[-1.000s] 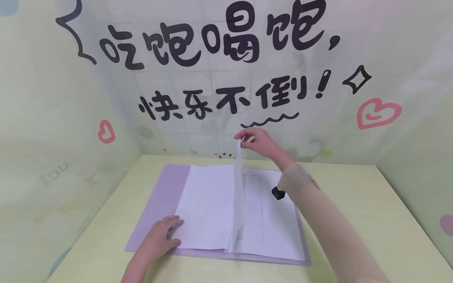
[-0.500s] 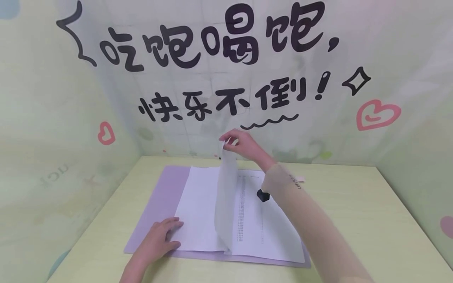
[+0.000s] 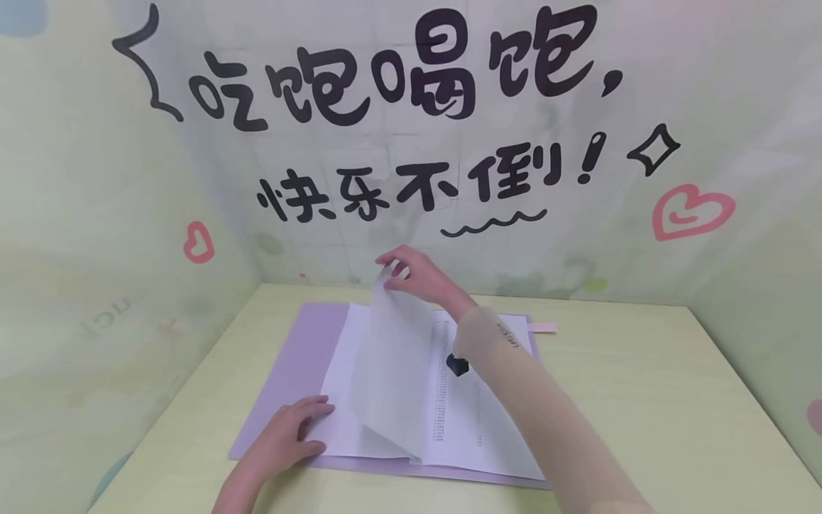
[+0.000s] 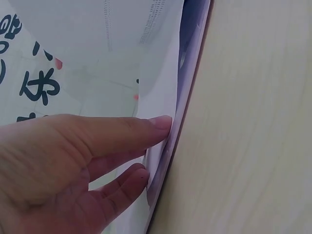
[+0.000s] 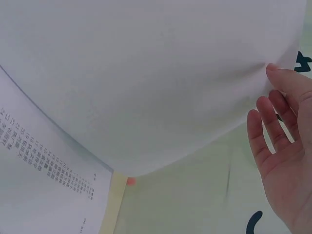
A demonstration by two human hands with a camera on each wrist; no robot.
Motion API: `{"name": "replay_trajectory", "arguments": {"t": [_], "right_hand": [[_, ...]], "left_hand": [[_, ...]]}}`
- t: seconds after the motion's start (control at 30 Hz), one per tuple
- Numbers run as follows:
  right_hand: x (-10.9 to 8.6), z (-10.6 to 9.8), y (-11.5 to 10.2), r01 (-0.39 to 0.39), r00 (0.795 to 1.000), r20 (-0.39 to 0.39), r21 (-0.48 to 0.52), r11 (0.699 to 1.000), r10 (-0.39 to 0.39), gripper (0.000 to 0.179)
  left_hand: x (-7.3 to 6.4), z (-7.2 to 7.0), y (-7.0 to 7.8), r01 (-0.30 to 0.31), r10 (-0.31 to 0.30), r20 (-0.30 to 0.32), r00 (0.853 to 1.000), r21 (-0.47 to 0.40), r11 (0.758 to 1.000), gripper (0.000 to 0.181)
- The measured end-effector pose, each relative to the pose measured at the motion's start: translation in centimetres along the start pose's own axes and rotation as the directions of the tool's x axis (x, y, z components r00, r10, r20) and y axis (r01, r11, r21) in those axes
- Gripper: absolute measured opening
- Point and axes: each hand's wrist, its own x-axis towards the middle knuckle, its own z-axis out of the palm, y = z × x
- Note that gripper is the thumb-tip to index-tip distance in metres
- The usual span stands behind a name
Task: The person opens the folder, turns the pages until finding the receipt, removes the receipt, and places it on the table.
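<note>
A purple folder [image 3: 289, 371] lies spread on the table with white sheets inside. My right hand [image 3: 417, 277] pinches the top corner of a raised page [image 3: 394, 364], which leans left over the left-hand sheets. In the right wrist view the page [image 5: 146, 87] bows gently, held between thumb and fingers at its edge. Beneath it shows a printed sheet [image 3: 462, 421] with columns of small text. My left hand [image 3: 285, 432] rests at the lower left corner of the left sheets. The left wrist view puts its thumb [image 4: 122, 134] near the paper's edge, beside the folder's rim [image 4: 192, 73].
Pale wood table [image 3: 648, 400] extends around the folder. A pink tab [image 3: 543, 328] sticks out past the folder's right side. Behind stands a wall sheet [image 3: 359, 150] with large black characters and pink hearts. A small black device [image 3: 458, 365] sits at the right wrist.
The right hand has carried the page from nearly upright over to the left, uncovering more of the printed sheet. The pink tab has come into sight. The left hand keeps its place.
</note>
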Motion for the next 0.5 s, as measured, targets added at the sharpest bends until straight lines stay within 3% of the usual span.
{"name": "replay_trajectory", "arguments": {"t": [0.13, 0.3, 0.5], "right_hand": [[0.3, 1.1, 0.5, 0.022, 1.000, 0.010, 0.001, 1.000, -0.022, 0.049], [0.4, 2.6, 0.9, 0.034, 0.999, 0.029, 0.005, 0.999, -0.034, 0.056], [0.5, 4.7, 1.3, 0.014, 0.997, 0.076, -0.027, 1.000, -0.012, 0.067]], "left_hand": [[0.2, 0.0, -0.2, 0.008, -0.008, -0.004, 1.000, -0.031, 0.999, 0.056], [0.5, -0.4, -0.3, 0.057, -0.053, 0.037, 0.998, -0.118, 0.991, 0.063], [0.6, -0.7, -0.7, 0.011, 0.000, 0.070, 0.998, -0.151, 0.988, 0.059]]}}
